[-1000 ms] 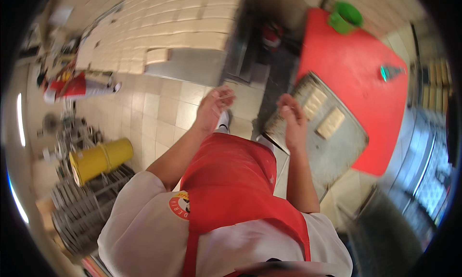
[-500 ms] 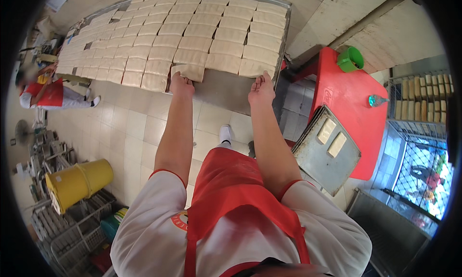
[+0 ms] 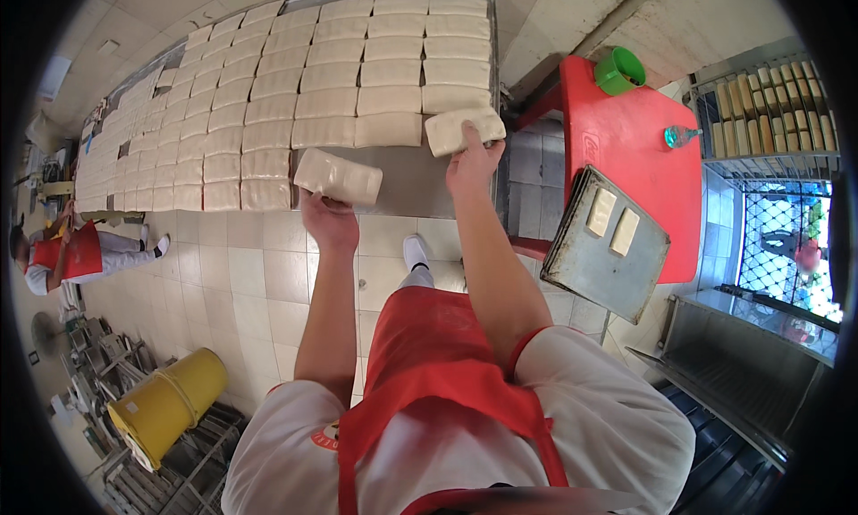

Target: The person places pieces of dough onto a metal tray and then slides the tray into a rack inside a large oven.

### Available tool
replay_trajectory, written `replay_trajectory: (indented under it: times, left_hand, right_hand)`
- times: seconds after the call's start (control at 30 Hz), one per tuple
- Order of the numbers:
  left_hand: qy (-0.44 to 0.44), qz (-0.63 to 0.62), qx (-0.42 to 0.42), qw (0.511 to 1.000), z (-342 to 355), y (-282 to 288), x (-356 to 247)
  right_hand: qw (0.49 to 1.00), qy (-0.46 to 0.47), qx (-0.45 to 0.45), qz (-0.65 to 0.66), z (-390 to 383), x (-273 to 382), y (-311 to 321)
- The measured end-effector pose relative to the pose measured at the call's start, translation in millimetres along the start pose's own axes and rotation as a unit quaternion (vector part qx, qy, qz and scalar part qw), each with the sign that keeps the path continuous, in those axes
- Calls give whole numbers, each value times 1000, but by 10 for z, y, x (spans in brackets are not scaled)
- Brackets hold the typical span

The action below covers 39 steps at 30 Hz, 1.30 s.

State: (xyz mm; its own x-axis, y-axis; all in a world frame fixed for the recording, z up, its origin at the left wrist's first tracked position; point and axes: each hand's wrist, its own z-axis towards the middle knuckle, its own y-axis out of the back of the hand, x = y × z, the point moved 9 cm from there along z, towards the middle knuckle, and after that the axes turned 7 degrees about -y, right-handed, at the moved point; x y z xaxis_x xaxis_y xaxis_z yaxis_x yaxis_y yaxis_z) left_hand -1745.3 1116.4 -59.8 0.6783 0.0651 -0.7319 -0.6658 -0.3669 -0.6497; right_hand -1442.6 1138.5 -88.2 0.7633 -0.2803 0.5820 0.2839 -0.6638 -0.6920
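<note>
Rows of pale rectangular dough pieces (image 3: 326, 77) cover most of a long metal table (image 3: 407, 180). Near the table's front edge, my left hand (image 3: 329, 222) grips one dough piece (image 3: 340, 177) from below, raised and tilted. Farther right, my right hand (image 3: 474, 162) pinches another dough piece (image 3: 445, 134) with the thumb on top, lifted close to the table's right corner. Bare metal shows between the two hands. On a stack of dark baking trays (image 3: 617, 269) at the right lie two similar dough pieces (image 3: 601, 212).
The trays overhang a red table (image 3: 643, 148) that bears a green tub (image 3: 619, 71) and a blue-green bottle (image 3: 681, 137). Loaf-filled racks (image 3: 760, 113) stand far right. A yellow bucket (image 3: 170, 403) is at lower left. A person in a red apron (image 3: 71, 251) stands at far left.
Both hands have lifted dough pieces off the table's front row, baring more metal. My view has shifted, so the red table and trays appear farther left and higher.
</note>
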Motion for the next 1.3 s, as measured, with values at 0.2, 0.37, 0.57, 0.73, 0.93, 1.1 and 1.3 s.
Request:
replay_trajectory:
  times: [0.2,0.37,0.57,0.73,0.93,1.1,1.3]
  left_hand:
    - [158,-97,208,960,-678,-706,546]
    - [344,-87,292,888,-1973,-1261,1516]
    - [454,34,326,828,-3310,-1486,3415]
    - [519,110,348,773,-3769,-1626,4454]
    - [504,291,298,757,-3769,-1478,5083]
    - [223,655,384,611,-3628,-1507,4961]
    - [-43,587,497,637,-4095,-2552,5067]
  right_hand:
    - [988,-99,96,71,13,483,90]
    - [978,-148,142,-27,-80,1887,1470]
    - [965,-36,-38,-258,485,4270,4168]
    - [926,-57,-111,-356,1236,5041,5439]
    - [670,190,-149,-702,1405,5335,5509]
    - [834,106,-86,-535,598,4667,5190]
    - [838,72,-96,-532,881,4213,5097]
